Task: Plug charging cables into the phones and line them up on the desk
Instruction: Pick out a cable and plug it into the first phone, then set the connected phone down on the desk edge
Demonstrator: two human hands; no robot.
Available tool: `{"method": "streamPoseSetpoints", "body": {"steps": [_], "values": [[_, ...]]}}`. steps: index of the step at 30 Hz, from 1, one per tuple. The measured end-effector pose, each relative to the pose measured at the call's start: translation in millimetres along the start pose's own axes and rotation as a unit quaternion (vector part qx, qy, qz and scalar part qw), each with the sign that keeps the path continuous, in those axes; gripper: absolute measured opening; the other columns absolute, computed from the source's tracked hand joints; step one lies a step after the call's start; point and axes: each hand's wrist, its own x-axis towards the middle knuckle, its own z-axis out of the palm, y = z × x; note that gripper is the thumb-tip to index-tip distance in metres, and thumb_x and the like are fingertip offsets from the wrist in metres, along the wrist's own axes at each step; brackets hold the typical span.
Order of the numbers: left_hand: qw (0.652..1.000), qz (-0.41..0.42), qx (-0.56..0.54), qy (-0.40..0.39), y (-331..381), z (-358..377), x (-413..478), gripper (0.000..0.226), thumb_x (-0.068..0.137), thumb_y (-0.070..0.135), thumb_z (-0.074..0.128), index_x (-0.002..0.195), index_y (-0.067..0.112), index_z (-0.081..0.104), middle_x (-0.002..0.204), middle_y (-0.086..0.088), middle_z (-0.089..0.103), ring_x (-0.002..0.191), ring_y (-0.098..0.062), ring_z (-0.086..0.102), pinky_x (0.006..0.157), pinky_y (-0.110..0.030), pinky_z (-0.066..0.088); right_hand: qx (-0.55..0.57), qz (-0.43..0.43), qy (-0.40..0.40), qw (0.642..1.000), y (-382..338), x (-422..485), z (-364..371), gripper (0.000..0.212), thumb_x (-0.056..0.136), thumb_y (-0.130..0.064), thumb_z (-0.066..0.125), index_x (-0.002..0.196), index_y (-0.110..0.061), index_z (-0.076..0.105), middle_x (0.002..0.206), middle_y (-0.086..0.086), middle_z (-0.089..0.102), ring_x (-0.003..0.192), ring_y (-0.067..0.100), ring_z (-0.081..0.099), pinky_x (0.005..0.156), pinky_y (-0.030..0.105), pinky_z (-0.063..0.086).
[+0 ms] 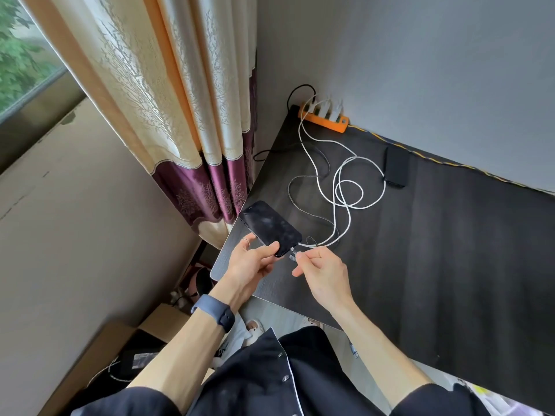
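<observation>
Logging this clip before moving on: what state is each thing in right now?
Phone: screen dark, held at its lower end by the left hand, no cable in it yet.
Cable plug: pinched in the right hand, just short of the phone's port.
White cables: loosely looped on the desk.
Power strip: white chargers plugged in.
Second phone: flat on the desk, white cable reaching its end.
</observation>
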Motion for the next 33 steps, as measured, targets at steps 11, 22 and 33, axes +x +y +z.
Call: {"method": "streamPoseSetpoints", "body": {"steps": [11, 22, 33], "values": [[0.997, 0.044, 0.066, 0.017, -13, -1, -5, 0.101, 0.088, -0.003, 0.066, 0.158, 0.027, 0.001, 0.049, 0.003, 0.054, 0.059, -0.014, 0.063, 0.057, -0.027, 0.034, 0.006, 0.021, -0.028, 0.999, 7, -7, 7, 0.02, 0.097, -0.035, 0.058, 0.085, -0.022, 0.067, 0.075, -0.021, 0.075, 0.089, -0.002, 0.062, 0.078, 0.026, 0.045], [0.993, 0.072, 0.088, 0.034, -24, 7, -4, 0.098, 0.091, 0.005, 0.066, 0.156, 0.037, 0.0, 0.069, -0.007, 0.064, 0.077, -0.02, 0.072, 0.06, -0.026, 0.041, 0.024, 0.032, 0.008, 0.999, 12, -8, 13, 0.017, 0.098, -0.034, 0.057, 0.087, -0.022, 0.061, 0.077, -0.015, 0.077, 0.089, -0.002, 0.062, 0.076, 0.026, 0.043], [0.996, 0.044, 0.07, -0.036, -12, -23, 10, 0.082, 0.09, -0.007, 0.059, 0.144, 0.048, 0.032, 0.059, 0.001, 0.047, 0.051, -0.01, 0.039, 0.062, -0.028, 0.033, -0.042, 0.118, 0.023, 0.992, 44, 25, 2, 0.057, 0.082, -0.066, 0.061, 0.127, -0.032, 0.058, 0.143, -0.003, 0.047, 0.134, 0.025, 0.037, 0.109, 0.04, 0.034]]}}
